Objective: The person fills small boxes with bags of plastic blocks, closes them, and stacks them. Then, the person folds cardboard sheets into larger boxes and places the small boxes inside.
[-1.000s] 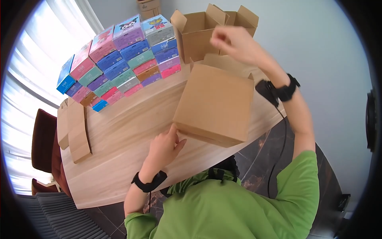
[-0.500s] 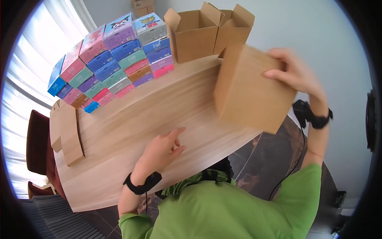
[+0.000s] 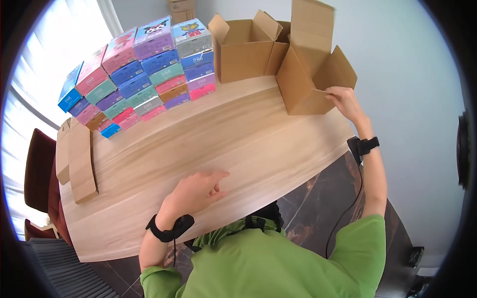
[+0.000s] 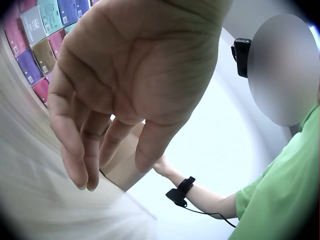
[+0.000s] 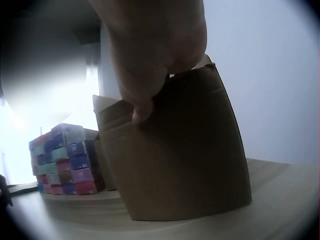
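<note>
An open cardboard box (image 3: 303, 92) stands at the table's right end, one tall flap raised at its back. My right hand (image 3: 348, 104) pinches the box's near top edge; in the right wrist view the thumb of the right hand (image 5: 155, 55) lies against the outer face of the box (image 5: 175, 160). Over the table's near part hovers my left hand (image 3: 196, 191), fingers loosely bent and holding nothing. The left wrist view shows the palm of the left hand (image 4: 135, 70) with fingers hanging apart.
Several colourful boxes (image 3: 149, 79) are stacked at the back left of the wooden table (image 3: 174, 149). Another open cardboard box (image 3: 243, 59) stands at the back, with one more partly hidden beside it. Flattened cardboard (image 3: 81, 161) lies at the left edge, near a dark red chair (image 3: 39, 171).
The right hand has turned the cardboard box upright, opening upward, and set it beside the other open boxes at the right. The left hand has come off the box and stays over the table.
</note>
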The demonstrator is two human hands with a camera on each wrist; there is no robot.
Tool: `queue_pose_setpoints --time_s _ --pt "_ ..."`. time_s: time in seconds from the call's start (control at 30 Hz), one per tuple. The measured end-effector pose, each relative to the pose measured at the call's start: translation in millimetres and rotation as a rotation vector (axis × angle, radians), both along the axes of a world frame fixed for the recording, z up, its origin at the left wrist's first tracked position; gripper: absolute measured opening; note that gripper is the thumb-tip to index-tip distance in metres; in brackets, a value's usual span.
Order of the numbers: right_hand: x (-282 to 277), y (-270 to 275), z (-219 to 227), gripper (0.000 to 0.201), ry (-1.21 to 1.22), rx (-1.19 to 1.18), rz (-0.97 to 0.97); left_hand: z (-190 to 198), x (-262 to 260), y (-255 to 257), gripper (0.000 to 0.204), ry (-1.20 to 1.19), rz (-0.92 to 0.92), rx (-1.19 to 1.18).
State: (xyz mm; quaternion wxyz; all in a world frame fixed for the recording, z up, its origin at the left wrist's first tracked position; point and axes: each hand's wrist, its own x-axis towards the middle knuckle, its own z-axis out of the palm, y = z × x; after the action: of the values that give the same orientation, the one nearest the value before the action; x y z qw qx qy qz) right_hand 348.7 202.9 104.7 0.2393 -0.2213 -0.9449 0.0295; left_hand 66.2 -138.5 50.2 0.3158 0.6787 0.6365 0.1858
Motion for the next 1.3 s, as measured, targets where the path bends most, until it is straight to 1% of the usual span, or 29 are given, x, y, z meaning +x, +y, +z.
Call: queue_pose_setpoints --time_s 0.07,0.17,0.27,0.37,0.47,0.57,0.63,0.67,0.73,0.8,0.83,0.87,0.9,0.93,1.0,1.1,1.13,1.2,1.23,1.3 --pt "-7.8 8.0 2.8 0.013 -0.033 -0.043 0.054 -0.8 -2.2 -6.0 0.040 0.004 0.010 -0.023" --pt "-11.3 7.4 16.7 0.012 -0.125 -0.287 -0.056 -3.4 -6.9 -12.5 0.041 -0.013 0.013 -0.081" --pt "-11.9 -1.7 30.6 0.012 -0.219 -0.291 -0.128 -3.3 -9.4 -14.7 0.042 -0.028 0.014 -0.155" --pt "-9.1 -6.3 34.5 0.013 -0.248 -0.054 0.014 -6.4 -10.5 -14.6 0.042 -0.045 -0.001 -0.156" --pt "-8.2 -9.9 30.2 0.013 -0.242 -0.021 0.075 -11.9 -11.8 -12.9 0.042 -0.054 -0.028 -0.149" --pt "-11.3 -10.4 30.0 0.013 -0.243 -0.142 0.042 -11.6 -11.8 -10.3 0.043 -0.065 -0.032 -0.179" --pt "-8.4 -1.3 28.6 0.014 -0.226 -0.077 0.062 -8.2 -15.2 -12.0 0.043 -0.056 -0.014 -0.174" --pt "-7.0 4.8 27.3 0.015 -0.219 -0.047 0.081 -1.4 -19.4 -15.9 0.044 -0.023 0.023 -0.128" --pt "-1.5 12.8 29.9 0.014 -0.295 0.000 0.055 14.2 -36.2 -32.2 0.045 0.047 0.126 -0.043" --pt "4.8 14.3 29.2 0.011 -0.259 -0.040 0.011 16.8 -64.8 -60.4 0.050 0.250 0.295 0.152" --pt "10.7 15.9 30.4 0.019 -0.252 -0.019 0.080 19.0 -84.2 -75.0 0.055 0.241 0.408 0.139" --pt "7.7 -4.0 38.2 0.033 -0.203 0.083 0.156 20.2 -107.7 -92.1 0.061 0.234 0.523 0.131" --pt "6.3 -21.7 43.0 0.044 -0.221 0.204 0.041 7.3 -138.1 -116.4 0.067 0.477 0.639 0.151" --pt "2.0 -37.4 49.3 0.043 -0.149 0.162 -0.005 -11.0 -170.1 -142.5 0.074 0.726 0.746 0.161" --pt "-10.7 -73.0 61.5 0.038 -0.053 -0.062 -0.156 -23.6 -222.7 -186.5 0.084 0.933 1.015 -0.136" --pt "-38.5 -121.4 72.1 0.031 -0.204 -0.211 0.058 -14.2 -256.6 -213.8 0.094 0.703 1.202 -0.460" --pt "-47.6 -130.8 69.1 0.030 -0.254 -0.222 0.118 -17.2 -263.4 -216.6 0.099 0.709 1.205 -0.533" --pt "-65.5 -142.0 59.7 0.027 -0.363 -0.238 0.231 -32.4 -290.4 -231.8 0.093 0.256 1.327 -0.182" --pt "-71.8 -144.3 55.7 0.026 -0.367 -0.262 0.248 -30.5 -293.4 -230.3 0.090 0.023 1.358 -0.005" --pt "-84.1 -146.4 50.3 0.025 -0.379 -0.311 0.280 -19.1 -301.5 -231.9 0.078 0.212 1.500 -0.221"
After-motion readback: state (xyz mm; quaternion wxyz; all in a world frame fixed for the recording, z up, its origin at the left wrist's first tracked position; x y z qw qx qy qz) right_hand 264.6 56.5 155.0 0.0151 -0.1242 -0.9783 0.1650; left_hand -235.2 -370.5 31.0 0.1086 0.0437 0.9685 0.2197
